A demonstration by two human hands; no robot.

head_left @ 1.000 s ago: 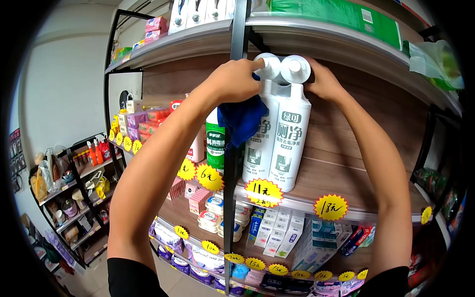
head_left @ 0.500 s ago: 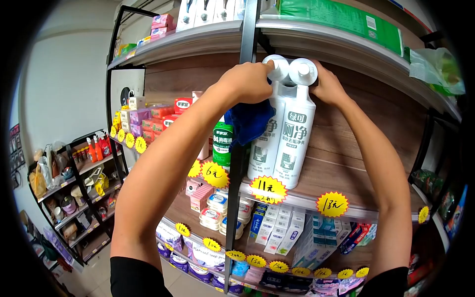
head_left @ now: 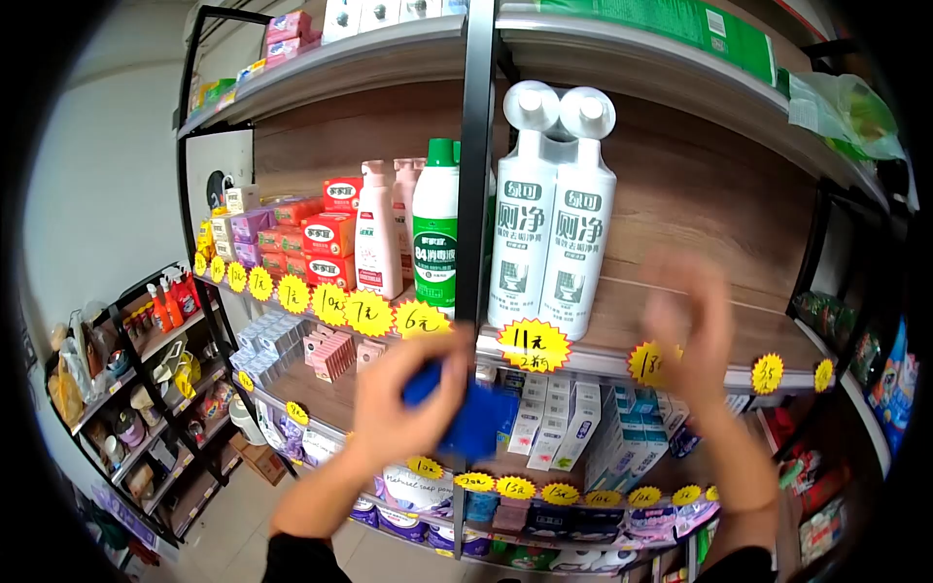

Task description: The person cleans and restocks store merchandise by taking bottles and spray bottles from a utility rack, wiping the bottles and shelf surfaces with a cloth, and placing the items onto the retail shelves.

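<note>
Two white bottles (head_left: 554, 233) with round white tops stand side by side on the upper middle shelf, just right of the black post. My left hand (head_left: 408, 394) is curled round a blue cloth (head_left: 466, 408), low in front of the post. To the right, my right hand (head_left: 692, 335) is raised before the shelf edge, blurred, its fingers apart and holding nothing. Neither hand touches the bottles. A green-and-white bottle (head_left: 435, 228) stands left of the post, beside pink pump bottles (head_left: 377, 233).
The black post (head_left: 476, 175) divides the shelving. Yellow price tags (head_left: 534, 346) line the shelf edges. Toothpaste boxes (head_left: 559, 418) lie on the shelf below. A green package (head_left: 671, 34) rests above. At the far left stands another black rack (head_left: 146, 389).
Both hands have let go of the white bottles' tops and come down towards me, the left with the blue cloth. The bottles now stand untouched, and the view has shifted slightly.
</note>
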